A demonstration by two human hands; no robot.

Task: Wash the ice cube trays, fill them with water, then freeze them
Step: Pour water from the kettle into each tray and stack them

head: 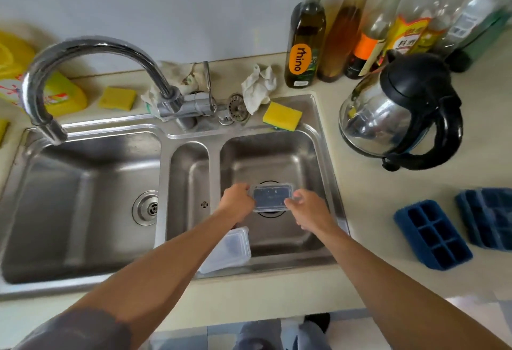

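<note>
Left hand [238, 202], right hand [308, 209] — both gripping 1 clear-lidded tray [273, 196], over right basin [277, 155]

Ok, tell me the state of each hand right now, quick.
Left hand: closed, gripping the left end of the small clear-edged tray.
Right hand: closed, gripping the tray's right end.

The word "rhino" is printed on the orange oval label of the dark oil bottle [304, 45]. Chinese characters are printed on the yellow-labelled bottle [407, 34], too blurred to be read.
</note>
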